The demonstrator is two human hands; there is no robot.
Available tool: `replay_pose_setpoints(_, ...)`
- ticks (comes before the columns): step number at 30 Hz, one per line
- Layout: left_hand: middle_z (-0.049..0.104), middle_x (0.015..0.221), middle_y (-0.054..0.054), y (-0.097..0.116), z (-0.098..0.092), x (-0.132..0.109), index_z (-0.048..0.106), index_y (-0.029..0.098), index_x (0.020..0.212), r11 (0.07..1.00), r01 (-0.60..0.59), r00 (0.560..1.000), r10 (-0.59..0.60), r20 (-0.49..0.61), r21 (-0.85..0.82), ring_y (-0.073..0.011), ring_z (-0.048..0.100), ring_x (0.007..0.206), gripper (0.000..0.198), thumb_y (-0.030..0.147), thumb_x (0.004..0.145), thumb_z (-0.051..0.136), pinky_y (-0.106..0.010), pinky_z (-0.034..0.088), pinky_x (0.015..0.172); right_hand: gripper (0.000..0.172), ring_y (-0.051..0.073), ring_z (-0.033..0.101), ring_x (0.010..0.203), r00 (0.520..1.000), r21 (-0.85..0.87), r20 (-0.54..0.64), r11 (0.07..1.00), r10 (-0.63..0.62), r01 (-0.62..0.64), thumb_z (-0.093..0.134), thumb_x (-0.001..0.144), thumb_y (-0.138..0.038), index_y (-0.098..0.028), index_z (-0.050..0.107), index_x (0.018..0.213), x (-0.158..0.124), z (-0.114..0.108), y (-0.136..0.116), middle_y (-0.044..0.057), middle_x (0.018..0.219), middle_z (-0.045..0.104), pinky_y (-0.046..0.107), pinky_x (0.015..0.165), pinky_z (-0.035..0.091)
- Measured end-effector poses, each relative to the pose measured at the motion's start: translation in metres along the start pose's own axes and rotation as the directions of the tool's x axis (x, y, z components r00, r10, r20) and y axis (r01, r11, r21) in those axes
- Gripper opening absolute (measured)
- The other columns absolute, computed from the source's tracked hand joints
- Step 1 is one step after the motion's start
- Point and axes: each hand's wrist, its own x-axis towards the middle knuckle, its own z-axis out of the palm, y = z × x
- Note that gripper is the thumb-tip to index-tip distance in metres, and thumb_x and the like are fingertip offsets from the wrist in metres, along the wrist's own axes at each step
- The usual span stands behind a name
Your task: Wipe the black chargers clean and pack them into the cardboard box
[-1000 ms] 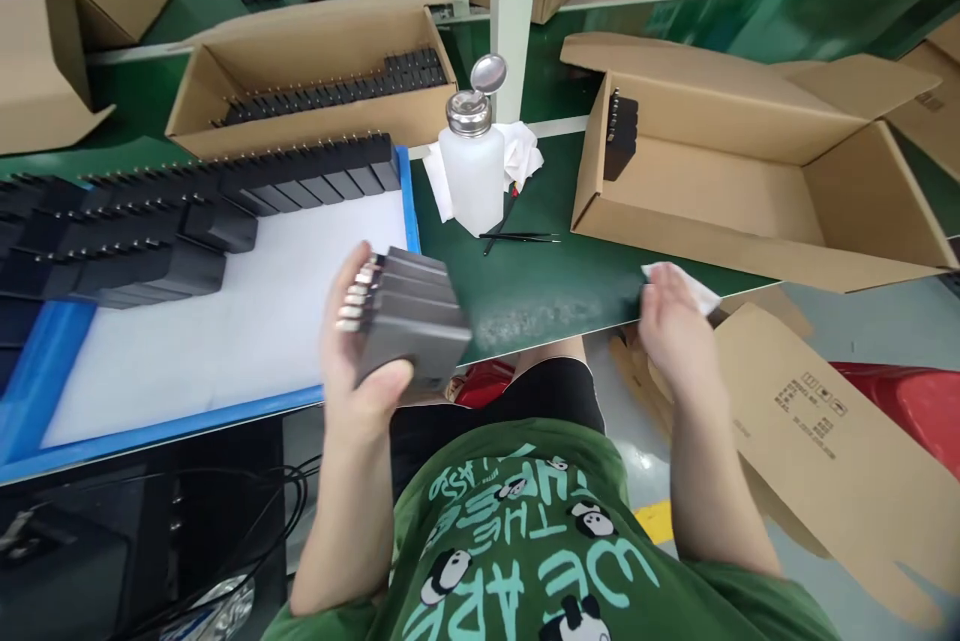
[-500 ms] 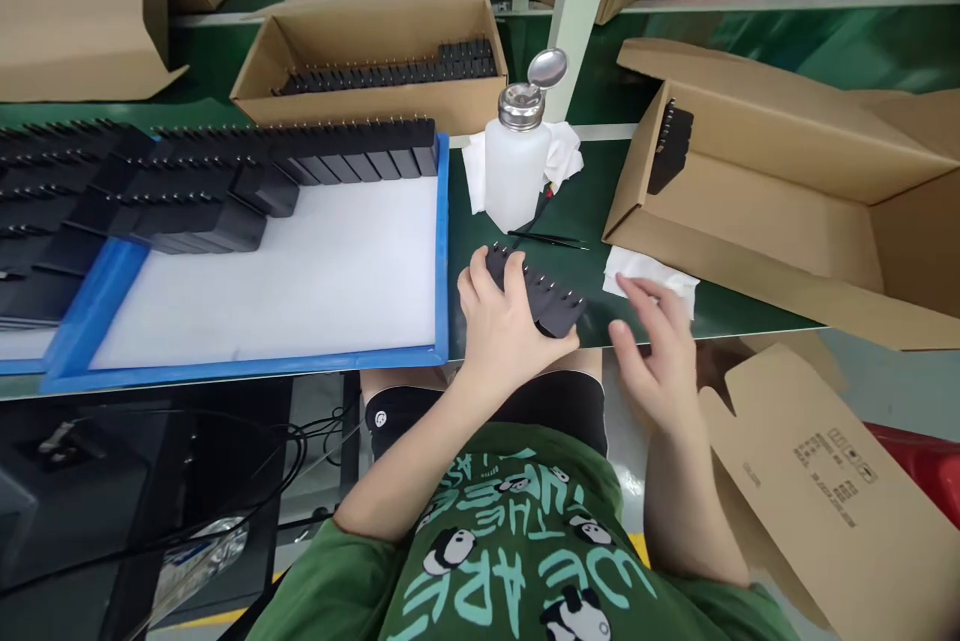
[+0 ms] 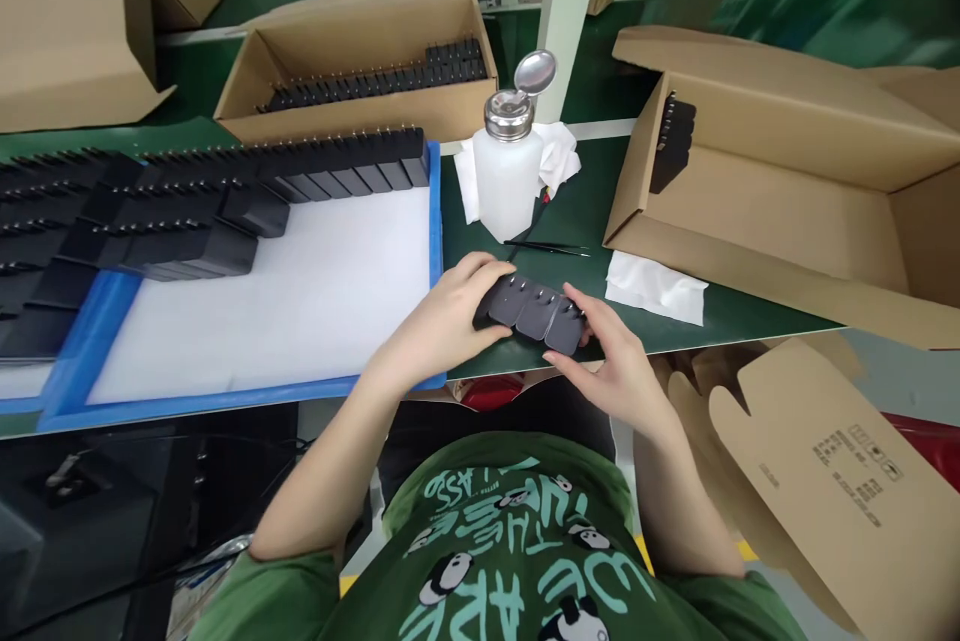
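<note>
Between my two hands is a short row of black plastic blocks with small metal pins along the top, held just above the table's front edge. My left hand grips its left end, thumb in front and fingers behind. At the right end, my right hand has closed on it with thumb and fingers. Behind the blocks lie black tweezers. A white pump bottle with its metal lid up stands beyond them, next to crumpled white tissue.
To the left, a blue-edged white tray carries rows of similar black blocks. A cardboard box behind it holds more. On the right stands an open cardboard box with a few blocks at its left wall. A folded tissue lies before it.
My right hand has moved left from beside the tissue and taken the right end of the blocks. The blocks have turned, so their flat faces show. My left hand has shifted to their left end.
</note>
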Motion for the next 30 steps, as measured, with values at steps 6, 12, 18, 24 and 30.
replay_pose_setpoints(6, 0.056, 0.122, -0.011, 0.016, 0.027, -0.035, 0.047, 0.026, 0.133, 0.977, 0.153, 0.977, -0.127, -0.173, 0.146, -0.0313, 0.064, 0.104, 0.054, 0.025, 0.084, 0.070, -0.047, 0.058, 0.085, 0.071, 0.023, 0.058, 0.125, 0.953, 0.118, 0.251, 0.983, -0.169, 0.143, 0.063, 0.093, -0.040, -0.029, 0.030, 0.155, 0.018, -0.033, 0.010, 0.010, 0.150, 0.049, 0.035, 0.091, 0.058)
replay_pose_setpoints(12, 0.051, 0.133, -0.015, 0.007, 0.026, -0.043, 0.039, 0.028, 0.147, 0.985, 0.056, 0.956, -0.007, -0.294, 0.161, -0.0364, 0.056, 0.122, 0.081, 0.048, 0.079, 0.078, -0.052, 0.056, 0.094, 0.032, 0.019, 0.062, 0.080, 0.830, -0.249, -0.552, 0.933, 0.085, -0.261, 0.061, 0.093, -0.041, -0.020, 0.070, 0.115, 0.001, -0.065, 0.029, 0.008, 0.097, 0.070, 0.038, 0.082, 0.054)
replay_pose_setpoints(18, 0.055, 0.129, -0.009, -0.014, 0.029, -0.045, 0.057, 0.030, 0.131, 0.983, 0.028, 0.829, -0.124, -0.546, -0.181, -0.0248, 0.056, 0.122, 0.049, 0.034, 0.085, 0.074, -0.037, 0.057, 0.090, 0.043, 0.033, 0.057, 0.097, 0.803, -0.465, -0.564, 0.730, 0.192, -0.501, 0.065, 0.083, -0.056, -0.017, 0.075, 0.100, 0.008, -0.057, 0.069, 0.013, 0.099, 0.068, 0.052, 0.094, 0.045)
replay_pose_setpoints(24, 0.058, 0.122, -0.008, -0.018, 0.035, -0.049, 0.065, 0.026, 0.117, 0.932, 0.011, 0.761, -0.243, -0.602, -0.362, -0.0185, 0.058, 0.116, 0.028, 0.024, 0.089, 0.067, -0.031, 0.057, 0.089, 0.029, 0.036, 0.058, 0.098, 0.759, -0.074, -0.579, 0.908, 0.298, -0.413, 0.078, 0.070, -0.046, -0.021, 0.062, 0.067, 0.015, -0.051, 0.072, 0.015, 0.094, 0.068, 0.056, 0.093, 0.041)
replay_pose_setpoints(30, 0.057, 0.123, -0.008, -0.016, 0.037, -0.049, 0.064, 0.023, 0.119, 0.947, -0.008, 0.749, -0.207, -0.629, -0.322, -0.0182, 0.057, 0.117, 0.030, 0.021, 0.089, 0.066, -0.030, 0.056, 0.090, 0.040, 0.028, 0.070, 0.078, 0.812, 0.459, -0.464, 0.880, 0.354, -0.121, 0.069, 0.077, -0.034, -0.021, 0.038, 0.057, 0.020, -0.071, 0.054, 0.019, 0.105, 0.073, 0.034, 0.055, 0.046)
